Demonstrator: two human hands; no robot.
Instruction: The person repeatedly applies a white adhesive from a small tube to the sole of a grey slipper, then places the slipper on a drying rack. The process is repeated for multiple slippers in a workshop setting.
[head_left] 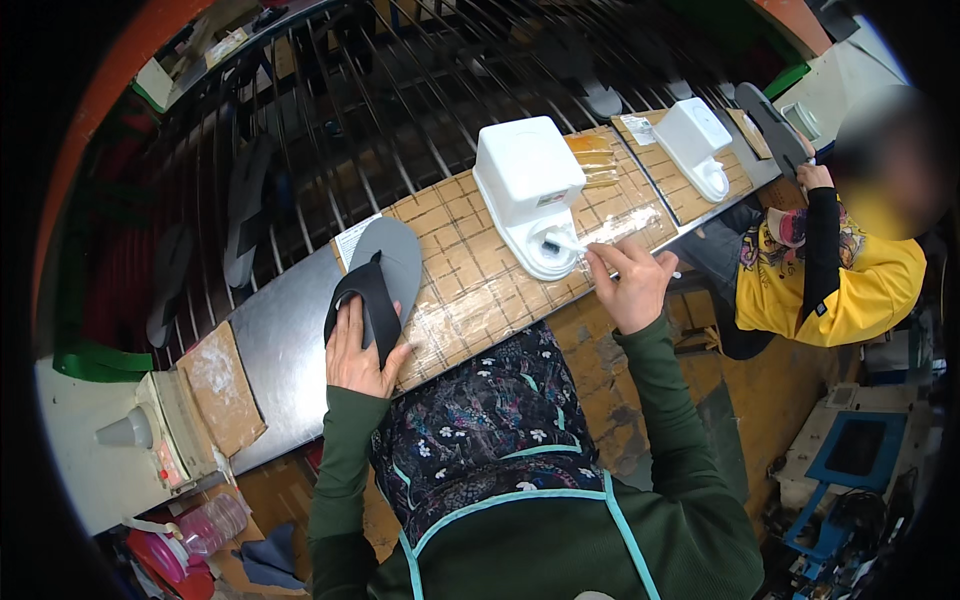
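Observation:
A grey flip-flop [398, 250] with a wide black strap [375, 310] rests at the left end of the cardboard-covered bench. My left hand [362, 350] holds it, the fingers slipped under the strap and the thumb lying outside along the near side. In front of me stands a white plastic dispenser [530, 165] with a small round cup at its near end. My right hand [632, 285] pinches the pale handle of a small brush [565, 241]. Its dark bristles are at the cup's opening.
Beyond the bench [450, 300] runs a rack of metal rods [400, 130] with dark soles on it. At right, a co-worker in yellow [850, 290] holds a dark sole [770, 125] near a second white dispenser [690, 140]. A grey cone [125, 430] is at far left.

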